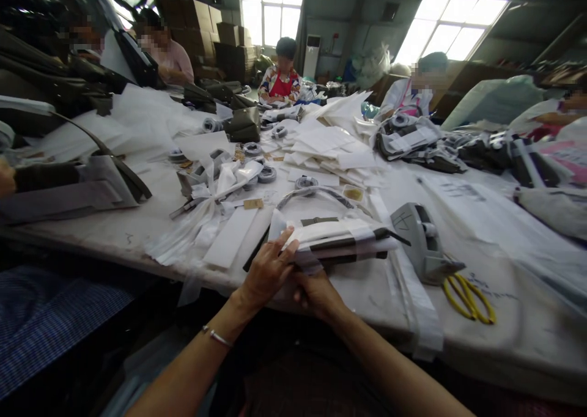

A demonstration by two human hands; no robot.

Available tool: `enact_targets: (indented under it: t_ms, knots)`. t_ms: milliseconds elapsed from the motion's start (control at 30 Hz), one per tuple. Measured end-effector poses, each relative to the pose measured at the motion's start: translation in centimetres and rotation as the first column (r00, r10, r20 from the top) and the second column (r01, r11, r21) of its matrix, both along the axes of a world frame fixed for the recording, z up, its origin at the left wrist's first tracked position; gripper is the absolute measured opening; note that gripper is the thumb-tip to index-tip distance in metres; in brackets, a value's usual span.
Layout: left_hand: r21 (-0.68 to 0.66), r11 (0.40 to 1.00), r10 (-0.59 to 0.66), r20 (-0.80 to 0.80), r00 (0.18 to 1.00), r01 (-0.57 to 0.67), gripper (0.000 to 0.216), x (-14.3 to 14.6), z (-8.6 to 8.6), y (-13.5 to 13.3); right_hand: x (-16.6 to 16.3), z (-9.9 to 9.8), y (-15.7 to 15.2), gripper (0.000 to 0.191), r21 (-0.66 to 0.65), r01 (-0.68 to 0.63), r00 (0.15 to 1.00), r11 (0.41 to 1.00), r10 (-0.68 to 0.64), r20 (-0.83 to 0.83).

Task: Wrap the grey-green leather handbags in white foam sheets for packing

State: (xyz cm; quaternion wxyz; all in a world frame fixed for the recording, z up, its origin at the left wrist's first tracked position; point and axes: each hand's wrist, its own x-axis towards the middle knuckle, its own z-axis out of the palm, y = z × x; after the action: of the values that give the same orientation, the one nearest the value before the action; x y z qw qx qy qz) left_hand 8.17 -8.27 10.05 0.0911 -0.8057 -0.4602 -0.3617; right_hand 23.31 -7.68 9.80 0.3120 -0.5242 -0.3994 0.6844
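Observation:
A dark handbag point(330, 255), partly wrapped in white sheets, lies at the table's near edge with its handle point(316, 192) arched on the far side. My left hand point(269, 265) grips the bag's left end, fingers over the white wrapping point(321, 232). Below the bag's near edge is my right hand point(318, 291), its fingers curled by a flap of translucent wrap. What those fingers hold is partly hidden. To the right stand a grey tape dispenser point(419, 246) and yellow-handled scissors point(468, 298).
Left of the bag lie a white strip point(232, 236), a brown tag point(253, 203) and a bunch of translucent wrap point(192, 230). White sheets point(330, 145) and rolled grey straps point(266, 173) cover the middle. Several people sit around the table point(541, 325); another bag point(92, 188) is at left.

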Motion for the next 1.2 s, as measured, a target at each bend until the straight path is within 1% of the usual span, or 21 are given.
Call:
enact_targets:
  t_ms: [100,200,267,333,433,533,667,733,800,833,867,900,933,967,1000,1033,1067,1100,1133,1167,1200]
  knots:
    - [-0.002,0.997,-0.077,0.027,0.997,0.077,0.055,-0.5,-0.2,0.0,0.5,0.4,-0.1,0.034,-0.137,0.037,0.993,0.99,-0.052,-0.102]
    - [0.004,0.993,-0.12,0.041,0.992,0.12,0.054,-1.0,-0.5,0.1,0.6,0.8,-0.4,0.04,-0.204,-0.015,0.989,0.979,-0.015,-0.146]
    - [-0.003,0.994,-0.105,0.076,0.992,0.105,0.053,-1.1,-0.9,0.1,0.5,0.7,-0.7,0.045,-0.157,-0.077,0.991,0.985,0.058,-0.118]
    - [-0.019,0.997,-0.079,0.104,0.992,0.081,0.052,-0.9,-1.3,0.2,0.3,0.5,-1.2,0.047,-0.065,-0.167,0.985,0.984,0.164,-0.049]
    - [-0.007,0.998,-0.064,0.073,0.995,0.064,0.049,-0.3,-1.9,0.5,0.3,0.3,-2.0,0.044,0.039,-0.297,0.954,0.954,0.295,0.047]
    - [0.014,0.998,-0.055,0.059,0.997,0.054,0.046,-0.1,-2.2,0.6,1.2,0.0,-2.6,0.04,0.031,-0.376,0.922,0.926,0.371,0.109]
    - [0.001,0.996,-0.09,0.076,0.993,0.09,0.048,-0.4,-2.3,0.5,3.7,-0.2,-3.2,0.04,-0.077,-0.409,0.9,0.909,0.415,0.132]
    - [-0.017,0.991,-0.13,0.076,0.989,0.132,0.049,-0.5,-2.3,0.5,5.3,0.6,-3.5,0.038,-0.152,-0.481,0.847,0.864,0.502,0.173]
    - [-0.04,0.986,-0.16,0.088,0.983,0.164,0.05,-0.7,-2.2,0.5,6.8,2.3,-3.3,0.032,-0.182,-0.594,0.743,0.783,0.621,0.249]
    - [-0.047,0.983,-0.172,0.099,0.98,0.177,0.05,-0.7,-2.2,0.5,7.5,3.4,-3.0,0.029,-0.143,-0.626,0.705,0.766,0.635,0.314]
    - [-0.052,0.981,-0.181,0.109,0.978,0.187,0.051,-0.7,-2.2,0.6,8.0,4.5,-2.6,0.027,-0.045,-0.632,0.698,0.774,0.593,0.403]
    - [-0.057,0.979,-0.187,0.117,0.975,0.195,0.051,-0.7,-2.1,0.6,8.3,5.6,-2.1,0.024,0.111,-0.616,0.714,0.78,0.493,0.498]
    - [-0.062,0.978,-0.191,0.121,0.974,0.2,0.051,-0.7,-2.1,0.6,8.4,6.6,-1.4,0.022,0.309,-0.586,0.742,0.749,0.343,0.576]
    - [-0.071,0.977,-0.193,0.121,0.974,0.203,0.051,-0.7,-2.0,0.6,8.3,7.3,-0.7,0.019,0.507,-0.562,0.765,0.654,0.179,0.618]
    - [-0.079,0.976,-0.194,0.12,0.974,0.204,0.051,-0.7,-2.0,0.6,8.0,7.8,0.1,0.014,0.656,-0.56,0.776,0.505,0.042,0.63]
    - [-0.083,0.975,-0.193,0.119,0.974,0.204,0.052,-0.7,-2.0,0.6,7.5,8.0,0.8,0.01,0.739,-0.579,0.774,0.344,-0.054,0.631]
    - [-0.081,0.976,-0.193,0.12,0.974,0.203,0.052,-0.7,-2.0,0.5,6.9,8.0,1.6,0.013,0.763,-0.614,0.76,0.203,-0.109,0.641]
    - [-0.075,0.976,-0.192,0.123,0.974,0.202,0.052,-0.7,-2.1,0.5,6.3,7.7,2.2,0.018,0.749,-0.655,0.736,0.099,-0.137,0.663]
    - [-0.072,0.977,-0.191,0.126,0.974,0.201,0.053,-0.7,-2.2,0.5,5.6,7.3,2.7,0.024,0.717,-0.696,0.706,0.036,-0.151,0.692]
    - [-0.072,0.978,-0.186,0.13,0.974,0.196,0.054,-0.7,-2.3,0.6,5.0,6.7,3.2,0.027,0.681,-0.733,0.671,0.006,-0.158,0.724]
    - [-0.076,0.979,-0.18,0.136,0.974,0.191,0.054,-0.7,-2.5,0.6,4.4,6.1,3.4,0.028,0.647,-0.763,0.638,-0.001,-0.167,0.752]
